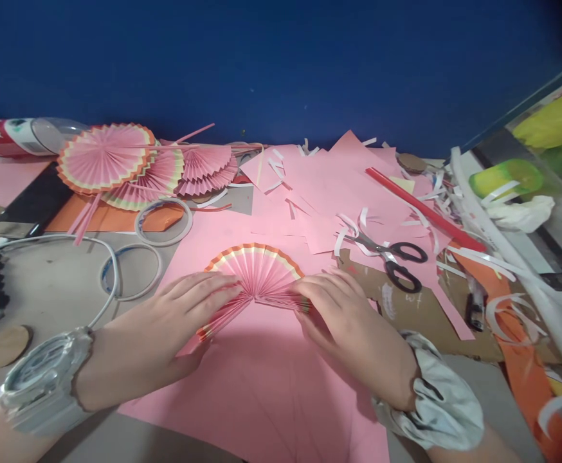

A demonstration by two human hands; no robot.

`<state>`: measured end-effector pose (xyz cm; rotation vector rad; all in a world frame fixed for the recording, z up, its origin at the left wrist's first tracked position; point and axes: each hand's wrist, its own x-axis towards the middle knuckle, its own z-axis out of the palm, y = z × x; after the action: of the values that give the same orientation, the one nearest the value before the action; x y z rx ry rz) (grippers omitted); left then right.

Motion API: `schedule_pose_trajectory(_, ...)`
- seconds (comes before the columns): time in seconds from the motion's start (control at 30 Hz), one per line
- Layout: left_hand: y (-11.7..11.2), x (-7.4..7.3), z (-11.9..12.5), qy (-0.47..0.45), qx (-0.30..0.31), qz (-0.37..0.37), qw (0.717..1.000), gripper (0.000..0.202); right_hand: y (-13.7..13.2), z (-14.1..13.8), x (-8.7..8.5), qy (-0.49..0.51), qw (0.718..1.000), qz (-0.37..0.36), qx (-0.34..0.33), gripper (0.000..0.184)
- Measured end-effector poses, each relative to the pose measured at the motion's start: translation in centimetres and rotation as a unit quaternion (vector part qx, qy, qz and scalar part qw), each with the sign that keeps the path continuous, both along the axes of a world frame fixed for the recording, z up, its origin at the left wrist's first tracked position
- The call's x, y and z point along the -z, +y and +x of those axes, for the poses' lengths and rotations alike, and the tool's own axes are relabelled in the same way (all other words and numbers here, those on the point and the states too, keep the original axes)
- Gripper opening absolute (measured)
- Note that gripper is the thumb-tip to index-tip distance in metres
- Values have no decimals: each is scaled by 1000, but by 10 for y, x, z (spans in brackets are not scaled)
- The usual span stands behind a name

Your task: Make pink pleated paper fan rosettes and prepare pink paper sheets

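A pleated pink paper fan (pixel 262 267) with an orange and cream border is spread in a half circle before me. My left hand (pixel 199 308) holds its left side, fingers laid over the pleats and the thumb low beside the edge. At the other end, my right hand (pixel 339 308) grips the folded right edge between fingers and thumb. Part of each end is hidden by my fingers. Under the fan lies a large pink paper sheet (pixel 262 386).
Finished pleated paper rosettes (pixel 105 157) lie at back left near a plastic bottle (pixel 25 136). Two tape rolls (pixel 164 222) are left of the fan. Black-handled scissors (pixel 397 257), a red strip (pixel 420 209), paper scraps and brown cardboard (pixel 406 315) lie right. A blue wall (pixel 281 64) stands behind.
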<state>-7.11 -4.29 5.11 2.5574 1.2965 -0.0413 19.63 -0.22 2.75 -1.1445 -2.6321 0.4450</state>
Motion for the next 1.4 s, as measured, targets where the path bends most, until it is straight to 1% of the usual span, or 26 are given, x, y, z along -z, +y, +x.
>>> schedule_pose_trajectory(0.1, 1, 0, -2, 12, -18, 9, 1000, 64, 1, 1, 0, -7, 1000, -3, -9, 28)
schedule_pose_trajectory(0.17, 2, 0, -2, 10, -22, 20, 999, 58, 1, 2, -1, -13, 1000, -12, -18, 28)
schedule_pose_trajectory(0.3, 5, 2, 0, -7, 6, 32, 999, 51, 0, 4, -4, -19, 999, -33, -15, 24)
schedule_pose_trajectory(0.37, 8, 2, 1, -9, 11, 33, 999, 50, 0, 5, -5, -14, 999, -30, -16, 21)
schedule_pose_trajectory(0.47, 12, 2, 2, -9, 20, 41, 999, 48, 1, 6, -6, -7, 999, -28, -40, 19)
schedule_pose_trajectory(0.57, 16, 1, 3, -14, 34, 38, 999, 45, 3, 6, -6, -6, 998, -44, -50, 21)
schedule_pose_trajectory(0.67, 20, 1, 4, -17, 42, 35, 998, 42, 3, 6, -6, -8, 997, -64, -39, 31)
schedule_pose_trajectory(0.77, 23, 1, 4, -10, 48, 26, 998, 46, 2, 6, -5, -12, 996, -78, -33, 48)
schedule_pose_trajectory(0.8, 24, 1, 4, -9, 50, 19, 999, 48, 2, 6, -5, -10, 996, -77, -35, 51)
schedule_pose_trajectory(0.87, 24, 0, 4, -10, 53, -3, 999, 49, 2, 5, -4, -4, 997, -67, -44, 48)
schedule_pose_trajectory(0.97, 23, -1, 6, -9, 51, -30, 998, 51, 3, 5, -5, 3, 997, -55, -58, 39)
schedule_pose_trajectory(1.1, 19, -3, 12, -8, 46, -17, 999, 54, 4, 8, -8, 1, 996, -50, -74, 36)
schedule_pose_trajectory(1.23, 18, -5, 16, -45, 71, -14, 996, 62, 5, 11, -10, 1, 996, -42, -77, 29)
schedule_pose_trajectory(1.3, 19, -6, 17, -57, 83, -26, 995, 60, 5, 11, -10, 2, 995, -52, -83, 25)
schedule_pose_trajectory(1.4, 23, -7, 19, -70, 91, -39, 993, 49, 5, 12, -10, -4, 992, -77, -97, 22)
